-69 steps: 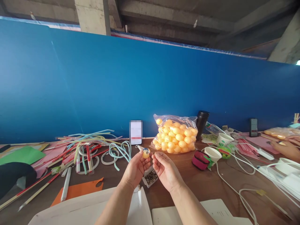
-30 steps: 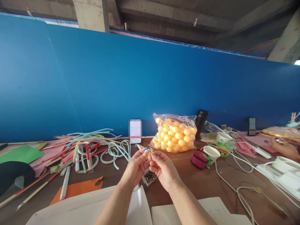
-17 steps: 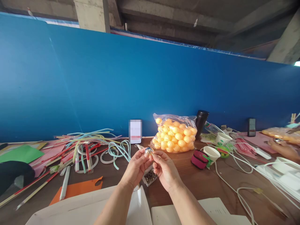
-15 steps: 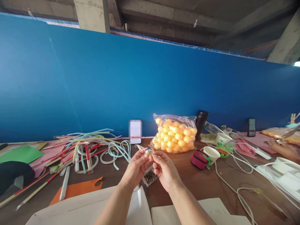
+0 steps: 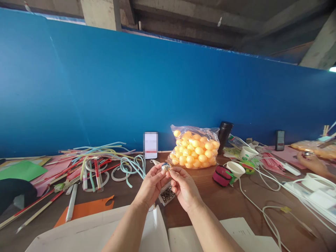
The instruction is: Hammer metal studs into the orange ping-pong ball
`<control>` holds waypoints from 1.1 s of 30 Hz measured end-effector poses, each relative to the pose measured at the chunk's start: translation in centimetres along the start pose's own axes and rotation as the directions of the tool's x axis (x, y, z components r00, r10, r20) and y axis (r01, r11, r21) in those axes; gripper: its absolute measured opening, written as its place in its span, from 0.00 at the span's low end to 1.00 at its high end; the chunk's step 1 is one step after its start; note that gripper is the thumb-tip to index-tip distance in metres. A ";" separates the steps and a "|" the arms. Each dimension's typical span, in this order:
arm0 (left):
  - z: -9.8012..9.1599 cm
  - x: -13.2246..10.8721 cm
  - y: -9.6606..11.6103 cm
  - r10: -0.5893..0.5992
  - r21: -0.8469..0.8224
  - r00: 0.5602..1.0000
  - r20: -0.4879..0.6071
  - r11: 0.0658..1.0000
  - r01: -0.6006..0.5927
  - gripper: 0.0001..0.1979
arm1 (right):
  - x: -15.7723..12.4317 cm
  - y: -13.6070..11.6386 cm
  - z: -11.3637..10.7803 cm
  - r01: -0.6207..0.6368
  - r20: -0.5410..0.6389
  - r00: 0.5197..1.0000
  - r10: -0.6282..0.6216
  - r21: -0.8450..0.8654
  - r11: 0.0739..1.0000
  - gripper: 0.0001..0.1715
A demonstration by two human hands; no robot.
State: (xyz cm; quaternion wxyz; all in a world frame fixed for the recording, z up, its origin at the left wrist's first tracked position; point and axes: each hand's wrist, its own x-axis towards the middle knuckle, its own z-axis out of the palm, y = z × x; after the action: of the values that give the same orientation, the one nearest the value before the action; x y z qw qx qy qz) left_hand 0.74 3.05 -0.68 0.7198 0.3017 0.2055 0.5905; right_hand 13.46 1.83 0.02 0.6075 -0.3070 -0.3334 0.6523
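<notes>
A small, shiny silver round piece (image 5: 166, 167) is held up between my two hands, over the middle of the desk. My left hand (image 5: 154, 182) pinches it from the left with thumb and fingertips. From the other side, the closed thumb and index finger of my right hand (image 5: 183, 185) meet its right edge; whether they also hold something tiny is too small to tell. Just below the hands sits a small white box (image 5: 167, 196) of tiny metal parts, partly covered by my fingers.
Behind my hands stand a clear bag of orange balls (image 5: 195, 150) and a phone (image 5: 150, 145). Coloured tubes and sticks (image 5: 99, 164) lie left. Paper cups (image 5: 235, 170), a magenta pouch (image 5: 222, 176) and white cables (image 5: 259, 210) are right. Far right, another person's hand (image 5: 312, 162) holds a similar silver piece.
The view has shifted slightly. Both my hands keep nearly the same pose around the silver piece, which seems turned a little.
</notes>
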 end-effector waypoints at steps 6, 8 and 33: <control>0.0 0.0 0.0 0.005 0.023 1.000 0.003 1.000 -0.005 0.11 | 0.0 0.0 0.0 0.002 -0.002 1.000 -0.002 -0.011 1.000 0.13; 0.0 0.0 0.0 0.012 0.021 1.000 0.003 1.000 -0.012 0.12 | 0.0 0.0 0.0 0.004 -0.002 1.000 -0.004 -0.015 1.000 0.12; 0.2 -0.1 0.0 0.023 -0.001 1.000 0.011 1.000 -0.023 0.11 | 0.1 0.2 -0.1 0.020 0.007 1.000 -0.020 -0.010 1.000 0.10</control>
State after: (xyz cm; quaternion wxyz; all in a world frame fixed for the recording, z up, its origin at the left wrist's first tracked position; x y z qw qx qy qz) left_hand 0.87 2.96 -0.53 0.7144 0.3068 0.1977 0.5970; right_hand 13.45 1.94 -0.18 0.6115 -0.3044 -0.3417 0.6454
